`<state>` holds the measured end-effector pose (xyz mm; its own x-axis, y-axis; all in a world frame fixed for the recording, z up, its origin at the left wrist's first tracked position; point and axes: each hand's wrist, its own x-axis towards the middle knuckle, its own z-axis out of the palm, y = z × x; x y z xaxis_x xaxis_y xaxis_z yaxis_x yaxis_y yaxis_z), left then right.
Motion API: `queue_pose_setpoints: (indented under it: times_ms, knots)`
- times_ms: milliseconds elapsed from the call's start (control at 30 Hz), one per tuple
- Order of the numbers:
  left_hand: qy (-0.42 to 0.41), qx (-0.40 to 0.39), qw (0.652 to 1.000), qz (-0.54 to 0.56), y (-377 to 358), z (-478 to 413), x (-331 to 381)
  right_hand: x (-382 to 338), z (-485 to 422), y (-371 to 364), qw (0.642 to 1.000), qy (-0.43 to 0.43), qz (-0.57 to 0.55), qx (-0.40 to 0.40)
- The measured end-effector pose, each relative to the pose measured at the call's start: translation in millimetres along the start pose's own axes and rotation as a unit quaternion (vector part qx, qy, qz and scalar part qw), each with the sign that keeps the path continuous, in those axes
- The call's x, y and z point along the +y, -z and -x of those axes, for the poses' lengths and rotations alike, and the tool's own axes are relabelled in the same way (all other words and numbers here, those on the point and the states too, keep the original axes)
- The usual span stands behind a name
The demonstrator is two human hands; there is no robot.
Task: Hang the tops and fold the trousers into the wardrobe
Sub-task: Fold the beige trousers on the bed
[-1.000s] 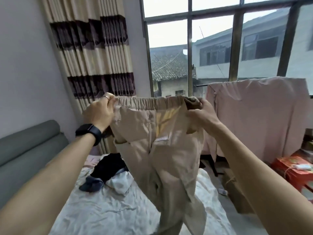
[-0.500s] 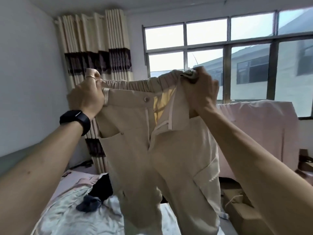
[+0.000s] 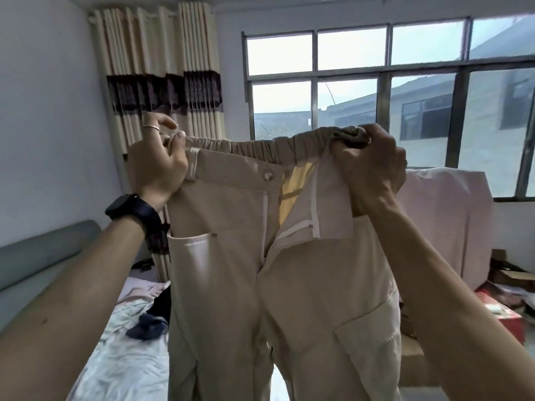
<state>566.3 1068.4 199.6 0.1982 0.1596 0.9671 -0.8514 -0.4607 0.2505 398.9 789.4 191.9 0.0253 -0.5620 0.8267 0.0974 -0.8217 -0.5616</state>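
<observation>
Beige trousers (image 3: 231, 279) with an elastic waistband hang in front of me, fly unbuttoned and open, legs dropping out of view below. My left hand (image 3: 157, 166) pinches the waistband's left end between thumb and fingers. My right hand (image 3: 369, 166) grips the bunched right end in a fist. Both arms are stretched forward and hold the waistband taut at window height. No wardrobe is in view.
A bed with a rumpled white sheet (image 3: 127, 366) lies below, with dark clothes (image 3: 150, 325) on it. A pink cloth (image 3: 445, 227) hangs over a rack at the right. Boxes (image 3: 503, 311) sit on the floor. A striped curtain (image 3: 162, 91) and a grey headboard (image 3: 43, 250) stand left.
Both hands raised the trousers from above the bed to window height, and my view tilted upward. The grips on the waistband ends stayed the same.
</observation>
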Motion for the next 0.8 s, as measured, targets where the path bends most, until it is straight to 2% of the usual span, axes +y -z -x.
queue_pose_setpoints:
  times_ms: [167,267,400,567,700,800]
  knots:
    - [0.027,-0.112,0.988,-0.101,-25,40,-36,30,23,-28,0.994,-0.037,0.062,-0.079]
    - [0.012,-0.163,0.974,-0.154,-50,67,-73,63,43,-60,0.984,-0.058,0.102,-0.132]
    - [0.026,-0.238,0.952,-0.192,-92,110,-128,110,72,-106,0.960,-0.090,0.096,-0.247]
    - [0.084,-0.297,0.921,-0.237,-155,178,-214,182,117,-177,0.901,-0.150,0.035,-0.405]
    - [0.161,-0.387,0.875,-0.241,-221,263,-285,277,173,-263,0.838,-0.214,0.095,-0.493]
    - [0.226,-0.447,0.832,-0.240,-263,331,-332,344,227,-316,0.807,-0.240,0.170,-0.512]
